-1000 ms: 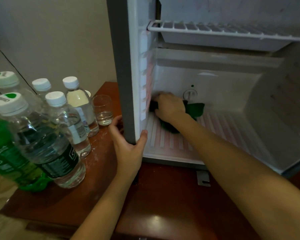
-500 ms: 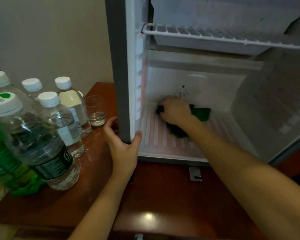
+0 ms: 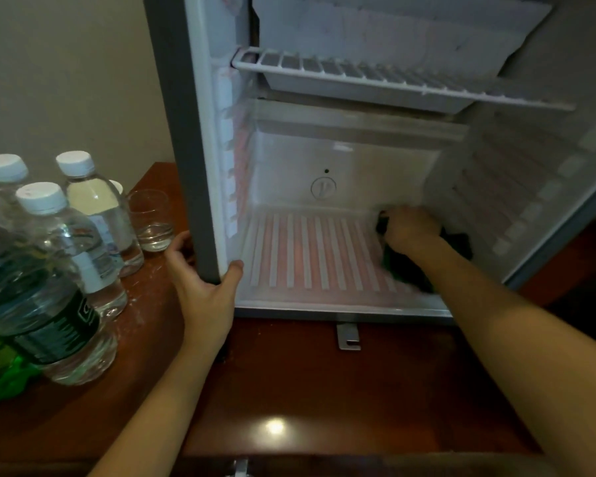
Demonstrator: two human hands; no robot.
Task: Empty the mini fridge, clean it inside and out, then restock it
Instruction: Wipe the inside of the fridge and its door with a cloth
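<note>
Right hand [image 3: 410,227]: reaches deep into the fridge and holds a cloth down on the fridge floor; the fingers seem curled over it, though that spot is blurred.
Cloth [image 3: 405,271]: dark green and bunched under the right hand, at the back right corner of the floor, touching or just beside the right wall.
Left hand [image 3: 203,287]: grips the lower left front edge of the fridge, with the thumb on the inner side and the fingers wrapped round the grey outer side.
Fridge [image 3: 183,132]: stands open on the table, near its front edge, with the white inside facing the camera.
Floor [image 3: 307,256]: ribbed with pale stripes and bare apart from the cloth and hand.
Shelf [image 3: 375,79]: a white wire rack high up, with a shallow white tray just below it.
Dial [image 3: 323,188]: round, low on the back wall, well left of the right hand.
Bottles [image 3: 49,270]: clear water bottles with white caps, grouped at the left edge of the table, with something bright green low at the frame's edge beside them.
Glass [image 3: 151,220]: a short tumbler holding a little water, between the bottles and the fridge, near the left hand.
Table [image 3: 289,373]: reddish-brown wood, glossy, with a small metal bracket [image 3: 348,336] on it under the fridge's front edge.
</note>
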